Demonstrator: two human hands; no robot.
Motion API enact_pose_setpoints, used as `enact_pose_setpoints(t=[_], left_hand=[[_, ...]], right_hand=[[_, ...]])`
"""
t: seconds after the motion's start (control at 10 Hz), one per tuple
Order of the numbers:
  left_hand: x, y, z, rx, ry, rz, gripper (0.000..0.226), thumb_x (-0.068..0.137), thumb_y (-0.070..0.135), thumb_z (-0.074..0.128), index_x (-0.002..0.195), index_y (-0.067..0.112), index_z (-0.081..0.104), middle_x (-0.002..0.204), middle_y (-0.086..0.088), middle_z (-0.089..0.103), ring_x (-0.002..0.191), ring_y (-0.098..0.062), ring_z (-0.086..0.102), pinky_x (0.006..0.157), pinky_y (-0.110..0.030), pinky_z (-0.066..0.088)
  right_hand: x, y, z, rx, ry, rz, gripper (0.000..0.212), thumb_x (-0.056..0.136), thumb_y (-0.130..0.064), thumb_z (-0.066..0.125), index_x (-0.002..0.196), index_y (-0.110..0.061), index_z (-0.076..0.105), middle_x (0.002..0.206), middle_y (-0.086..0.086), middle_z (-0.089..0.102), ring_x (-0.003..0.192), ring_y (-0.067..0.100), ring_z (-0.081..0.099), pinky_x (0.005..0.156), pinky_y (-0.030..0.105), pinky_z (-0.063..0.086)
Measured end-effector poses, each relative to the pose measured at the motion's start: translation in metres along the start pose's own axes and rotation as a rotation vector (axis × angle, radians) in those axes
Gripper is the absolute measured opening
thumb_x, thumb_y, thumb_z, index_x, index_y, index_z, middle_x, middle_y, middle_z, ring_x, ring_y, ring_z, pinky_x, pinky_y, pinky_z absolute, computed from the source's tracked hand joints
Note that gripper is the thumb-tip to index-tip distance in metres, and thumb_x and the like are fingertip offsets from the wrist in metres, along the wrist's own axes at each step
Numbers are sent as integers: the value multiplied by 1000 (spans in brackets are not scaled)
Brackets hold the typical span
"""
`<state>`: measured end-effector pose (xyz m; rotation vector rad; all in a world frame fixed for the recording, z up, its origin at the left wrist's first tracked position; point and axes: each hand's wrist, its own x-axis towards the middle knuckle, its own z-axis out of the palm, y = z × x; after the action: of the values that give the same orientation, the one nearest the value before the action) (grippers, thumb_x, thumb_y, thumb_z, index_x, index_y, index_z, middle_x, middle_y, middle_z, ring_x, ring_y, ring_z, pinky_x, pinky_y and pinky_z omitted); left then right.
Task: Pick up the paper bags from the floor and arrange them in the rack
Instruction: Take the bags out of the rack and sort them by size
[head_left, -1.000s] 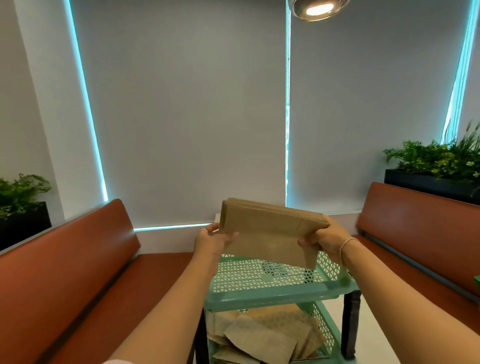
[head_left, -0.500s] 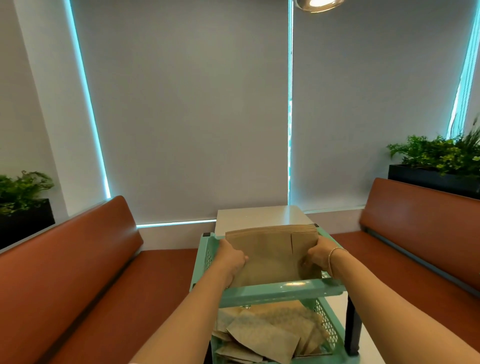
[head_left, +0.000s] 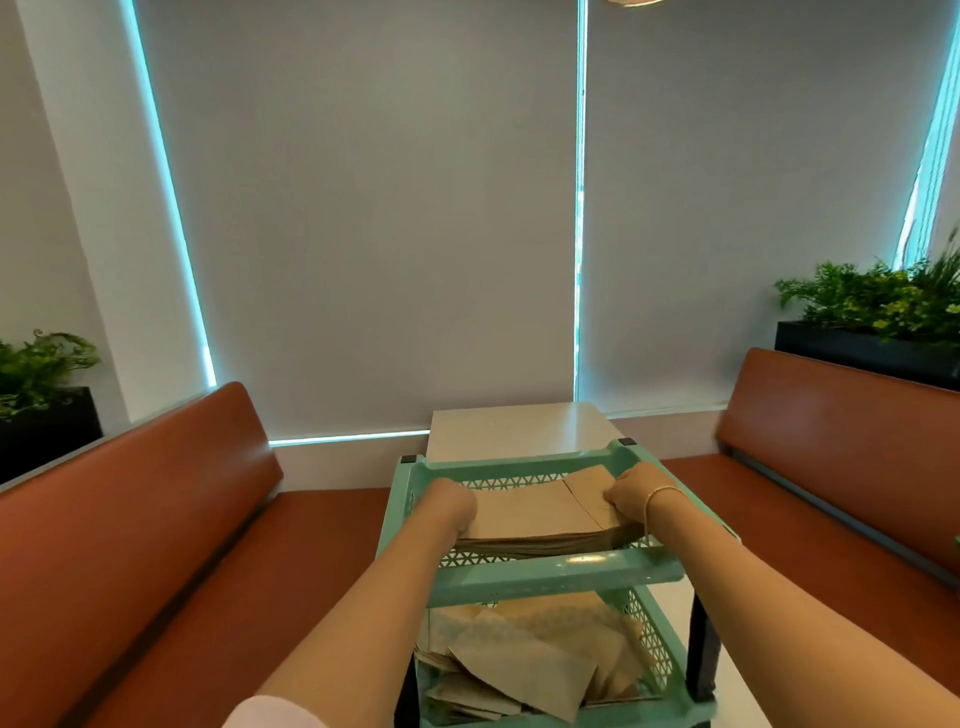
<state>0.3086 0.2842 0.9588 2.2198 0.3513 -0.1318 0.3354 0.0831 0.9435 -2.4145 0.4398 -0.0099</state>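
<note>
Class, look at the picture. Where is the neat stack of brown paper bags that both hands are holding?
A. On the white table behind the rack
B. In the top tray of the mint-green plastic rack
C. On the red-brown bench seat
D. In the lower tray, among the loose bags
B: the neat stack of brown paper bags lies inside the top tray of the mint-green plastic rack, with the left hand and right hand gripping its two ends.

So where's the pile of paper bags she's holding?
The pile of paper bags lies in the top tray of the green rack, between the left hand and the right hand, in front of the white table.
</note>
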Motion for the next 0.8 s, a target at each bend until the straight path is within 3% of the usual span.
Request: enact_pose_setpoints(t=[0.1, 0.2, 0.3, 0.4, 0.5, 0.7, 0.8], left_hand=[[18, -4, 9, 217, -19, 38, 32, 98, 5, 36, 127, -5, 48, 124, -17, 55, 114, -29, 54, 92, -32, 44], [19, -4, 11, 424, -10, 55, 33, 99, 5, 33, 127, -4, 49, 130, -15, 53, 120, -25, 51, 97, -28, 42], [22, -6, 14, 516, 11, 127, 34, 100, 8, 32, 128, -3, 48, 132, -14, 51, 121, -24, 51, 98, -27, 41], [28, -11, 18, 491, 50, 131, 35, 98, 9, 35, 129, -2, 49, 131, -14, 52, 121, -26, 51, 96, -29, 42], [35, -16, 23, 486, 104, 119, 35, 96, 10, 39, 125, -2, 53, 129, -16, 55, 120, -29, 53, 96, -33, 44], [28, -15, 25, 603, 184, 130, 36, 94, 19, 52, 128, 6, 49, 126, -14, 55, 114, -28, 52, 92, -36, 48], [12, -10, 20, 600, 270, 273, 42, 95, 26, 52, 131, 7, 42, 130, -14, 49, 118, -28, 47, 91, -38, 47]], right_hand=[[-2, -3, 6, -212, -5, -5, 27, 91, -19, 55, 67, -11, 44, 66, 0, 39, 64, 13, 43, 49, 16, 30], [-3, -7, 10, -389, -22, -68, 26, 93, -21, 52, 70, -10, 46, 67, -1, 39, 63, 10, 42, 61, 15, 40], [-5, -8, 10, -542, -51, -95, 31, 93, -21, 50, 65, -12, 41, 68, 0, 42, 82, 16, 48, 85, 24, 45], [-5, -10, 14, -579, -76, -104, 18, 92, -24, 52, 89, -7, 57, 82, 3, 51, 87, 17, 48, 88, 26, 45], [-2, -7, 19, -563, -59, -96, 14, 89, -24, 57, 87, -10, 58, 93, 6, 57, 83, 19, 52, 79, 29, 45], [-15, -4, 15, -459, 245, -109, 15, 91, -17, 55, 100, -9, 64, 100, 7, 66, 85, 23, 60, 78, 32, 50], [-34, -11, 1, -407, 338, -186, 22, 94, -25, 53, 107, -10, 62, 103, 8, 66, 92, 25, 62, 75, 32, 48]])
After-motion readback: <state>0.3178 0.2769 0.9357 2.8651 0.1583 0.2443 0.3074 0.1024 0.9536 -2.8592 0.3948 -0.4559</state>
